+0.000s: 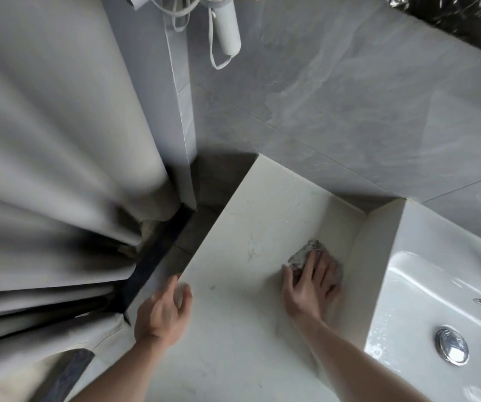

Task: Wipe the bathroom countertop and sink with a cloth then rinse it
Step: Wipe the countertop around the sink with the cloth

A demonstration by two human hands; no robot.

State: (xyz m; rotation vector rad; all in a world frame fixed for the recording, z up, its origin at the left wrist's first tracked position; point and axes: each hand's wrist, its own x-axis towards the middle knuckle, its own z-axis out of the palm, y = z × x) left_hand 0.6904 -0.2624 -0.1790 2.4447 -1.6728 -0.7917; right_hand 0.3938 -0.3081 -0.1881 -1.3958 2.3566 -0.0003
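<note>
The grey cloth (306, 256) lies on the white countertop (248, 227) near its back right corner, under the right hand (310, 285), whose fingers press it, spread. The left hand (162, 311) rests at the left edge, fingers seemingly loosely curled.

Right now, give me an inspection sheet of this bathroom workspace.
Surface: pale countertop, faint marks, bounded by a low ledge beside the sink.
Job's things: grey cloth on the countertop; white sink with chrome drain, basin looks wet.
Clutter: nothing seen.
Hands: right hand presses flat on the cloth; left hand loosely curled at the counter's left edge, holding nothing.
Cables: white cord hanging from a wall-mounted white device.
Surroundings: grey wall tiles, grey curtain on the left.
</note>
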